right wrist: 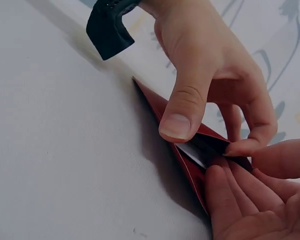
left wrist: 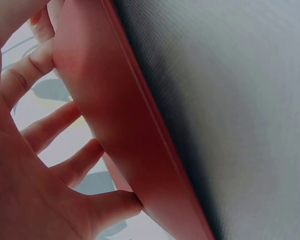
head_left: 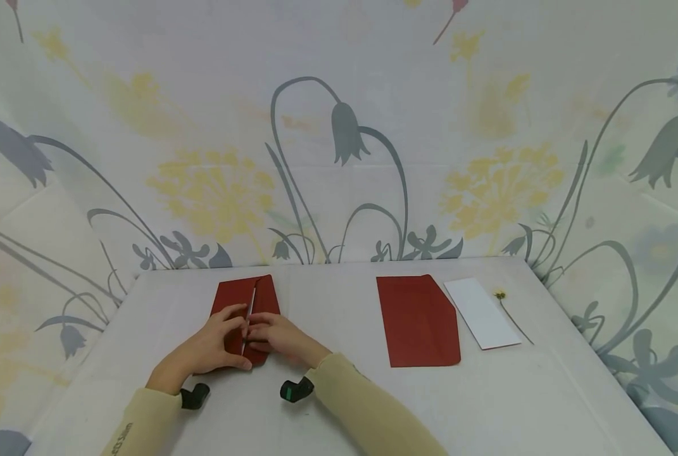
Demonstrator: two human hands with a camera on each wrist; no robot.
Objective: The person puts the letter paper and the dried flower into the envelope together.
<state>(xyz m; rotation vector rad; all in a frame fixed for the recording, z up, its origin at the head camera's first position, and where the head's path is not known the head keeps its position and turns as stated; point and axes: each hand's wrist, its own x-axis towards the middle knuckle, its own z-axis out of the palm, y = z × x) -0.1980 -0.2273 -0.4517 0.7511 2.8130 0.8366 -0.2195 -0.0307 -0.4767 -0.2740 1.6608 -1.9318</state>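
Note:
A red envelope (head_left: pixel 236 291) lies at the left of the table, a white strip (right wrist: pixel 192 152) of paper or card showing in its opening. My left hand (head_left: pixel 216 345) holds it, thumb over the near edge and fingers at the opening. Spread fingers (left wrist: pixel 65 120) touch the envelope's edge in the left wrist view. From the right, my right hand (head_left: pixel 282 335) has its fingers (right wrist: pixel 225 192) at the opening and pinches the envelope's edge there. In the right wrist view the envelope bows open between both hands. Some fingertips are hidden.
On the table's right side lie a second red envelope (head_left: pixel 418 323), a white card (head_left: pixel 481 313) and a small yellow flower (head_left: pixel 500 295) on a thin stem. The table (head_left: pixel 339 304) is white. A flower-patterned cloth (head_left: pixel 339 190) hangs behind it.

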